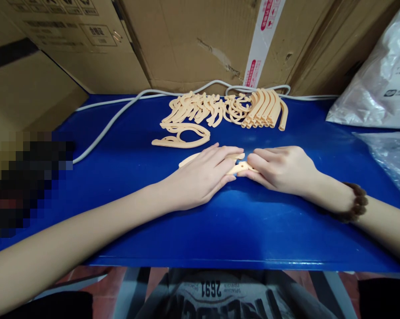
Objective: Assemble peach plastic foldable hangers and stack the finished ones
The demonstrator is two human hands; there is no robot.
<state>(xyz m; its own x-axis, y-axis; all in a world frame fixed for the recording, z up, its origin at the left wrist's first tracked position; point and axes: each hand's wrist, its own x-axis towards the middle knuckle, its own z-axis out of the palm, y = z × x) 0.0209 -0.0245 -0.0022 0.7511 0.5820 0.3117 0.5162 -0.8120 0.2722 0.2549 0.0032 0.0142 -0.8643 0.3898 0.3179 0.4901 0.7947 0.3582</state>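
My left hand (203, 177) lies over a beige plastic hanger part (242, 165), fingers closed around it. One curved end shows past the left side of the hand, and a section with a small hole shows between the two hands. My right hand (279, 170) pinches the right end of the same part between thumb and curled fingers. Just behind my left hand rests a folded beige hanger (183, 142), its pieces joined into a narrow loop. What lies under my palms is hidden.
Along the back of the blue table (200, 239) lie hook-shaped pieces (193, 108), thin curved pieces (236, 108) and a row of bent arms (264, 108). A white cable (110, 122) runs behind them. Cardboard boxes (193, 44) stand at the back; plastic bags (379, 88) sit at right.
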